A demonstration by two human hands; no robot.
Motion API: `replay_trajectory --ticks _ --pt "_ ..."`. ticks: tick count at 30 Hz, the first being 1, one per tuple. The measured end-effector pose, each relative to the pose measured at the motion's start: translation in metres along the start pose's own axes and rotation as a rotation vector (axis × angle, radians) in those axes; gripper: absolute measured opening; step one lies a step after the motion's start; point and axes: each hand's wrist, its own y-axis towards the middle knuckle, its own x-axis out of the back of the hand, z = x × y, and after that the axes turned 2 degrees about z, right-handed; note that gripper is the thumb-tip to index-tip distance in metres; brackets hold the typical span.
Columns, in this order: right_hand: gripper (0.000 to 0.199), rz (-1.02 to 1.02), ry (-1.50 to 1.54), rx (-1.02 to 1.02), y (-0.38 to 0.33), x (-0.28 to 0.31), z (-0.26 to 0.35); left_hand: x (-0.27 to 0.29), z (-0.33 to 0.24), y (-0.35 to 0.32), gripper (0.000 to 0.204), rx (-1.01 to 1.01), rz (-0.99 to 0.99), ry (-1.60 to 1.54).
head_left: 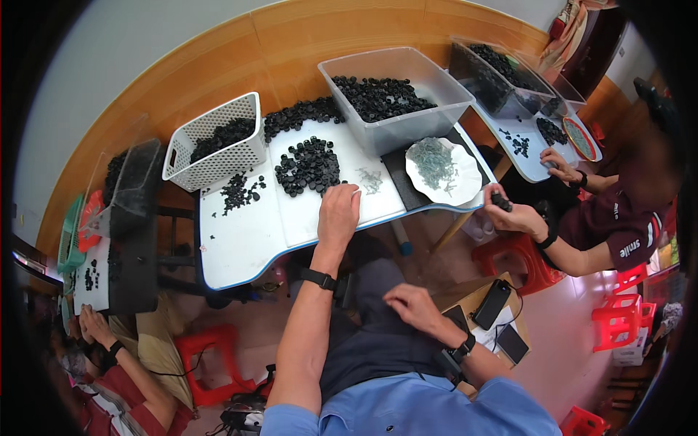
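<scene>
My left hand [339, 214] rests at the front edge of the white tabletop with its fingers curled down, so whatever they hold is hidden. Just beyond it lies a pile of round black plastic caps [307, 166]. A small heap of thin clear pieces [371, 180] lies right of my fingertips. My right hand [416, 307] is over my lap, off the table, fingers loosely bent and apart, with nothing seen in it. More clear pieces fill a white scalloped plate [465, 173] on the right. Smaller black parts [238, 192] lie scattered on the left.
Behind the piles stand a white perforated basket [247, 149] and a clear plastic bin [396, 131], both holding black parts. On the right, a co-worker's hand [512, 216] reaches near my table's corner. Another person sits at left. Red stools [211, 367] and a box with phones [513, 343] are below.
</scene>
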Motion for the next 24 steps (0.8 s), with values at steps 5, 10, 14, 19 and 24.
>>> replay_trajectory --ticks 5,10,14,19,24 --pt "0.015 0.206 0.182 -0.174 -0.041 -0.029 -0.033 0.018 -0.02 -0.041 0.027 -0.012 -0.09 -0.034" --pt "0.016 0.15 0.226 -0.245 -0.04 -0.038 -0.036 0.048 -0.032 -0.092 0.06 0.151 -0.078 0.177" --pt "0.018 0.116 0.222 -0.296 -0.039 -0.039 -0.039 0.061 -0.029 -0.074 0.083 0.089 -0.079 0.313" --pt "0.018 0.125 0.197 -0.295 -0.035 -0.041 -0.037 0.058 -0.02 -0.044 0.096 0.073 -0.043 0.321" --pt "0.017 0.116 0.209 -0.303 -0.035 -0.043 -0.035 0.04 -0.005 -0.039 0.1 0.169 0.018 0.298"
